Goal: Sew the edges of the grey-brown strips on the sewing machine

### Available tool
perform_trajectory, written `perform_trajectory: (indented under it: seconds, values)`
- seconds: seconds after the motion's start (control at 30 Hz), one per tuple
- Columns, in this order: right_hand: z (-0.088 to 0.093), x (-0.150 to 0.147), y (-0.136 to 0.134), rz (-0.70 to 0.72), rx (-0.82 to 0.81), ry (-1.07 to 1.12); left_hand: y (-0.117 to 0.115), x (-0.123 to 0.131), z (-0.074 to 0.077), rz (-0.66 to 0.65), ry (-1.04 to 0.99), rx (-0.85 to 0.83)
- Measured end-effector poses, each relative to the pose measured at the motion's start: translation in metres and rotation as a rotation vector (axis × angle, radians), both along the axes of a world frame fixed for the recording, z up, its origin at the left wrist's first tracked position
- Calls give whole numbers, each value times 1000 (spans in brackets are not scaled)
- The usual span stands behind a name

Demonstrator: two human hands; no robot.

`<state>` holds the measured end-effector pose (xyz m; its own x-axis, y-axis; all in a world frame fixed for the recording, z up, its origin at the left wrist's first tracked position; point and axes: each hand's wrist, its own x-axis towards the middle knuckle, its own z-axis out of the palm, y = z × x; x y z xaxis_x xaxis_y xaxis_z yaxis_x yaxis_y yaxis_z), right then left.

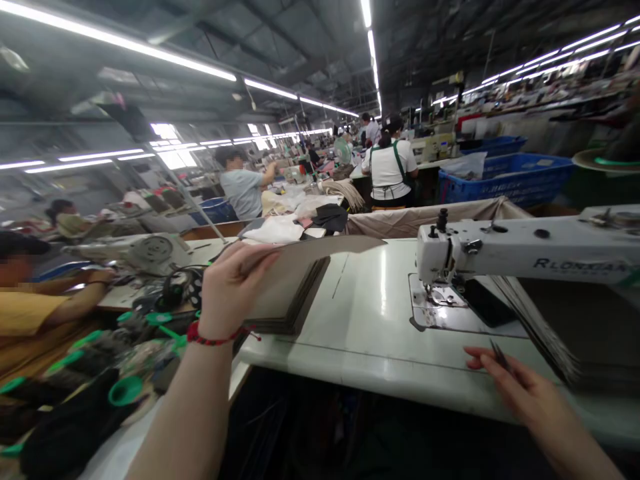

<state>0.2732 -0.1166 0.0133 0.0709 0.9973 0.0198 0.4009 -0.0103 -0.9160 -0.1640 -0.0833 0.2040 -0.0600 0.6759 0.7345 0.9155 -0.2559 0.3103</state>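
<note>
Clearly "RLONXIAN" on the sewing machine (520, 250)

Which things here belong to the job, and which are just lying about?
Job: left hand with red cord bracelet, holding a tan sheet off a stacked dark-edged pile; right hand pinching small metal snips; white sewing machine; fanned dark sheets beside it.
Lying about: blue plastic crates; black cloth heap; green plastic pieces.

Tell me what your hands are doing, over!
Left hand raising a brown sheet off its stack. Right hand pinching a small pointed tool. White sewing machine head just beyond it.
</note>
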Motion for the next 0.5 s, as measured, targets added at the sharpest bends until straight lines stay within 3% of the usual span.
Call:
perform_trajectory:
  seconds: [0.03,0.1,0.17,0.27,0.33,0.5]
  values:
    - [-2,-1,0,31,-16,-7,7,-13,1,-29,110,17]
    - [-9,0,0,90,-65,1,20,-36,-14,-92,233,-48]
    - [-16,3,-1,104,-84,10,28,-57,-43,-127,439,-179]
    - [-23,11,-4,123,-118,16,29,-79,-91,-121,504,-250]
    - [-23,16,-6,123,-137,10,24,-86,-112,-87,505,-254]
    - [-16,18,-9,126,-149,11,12,-86,-124,103,494,-191]
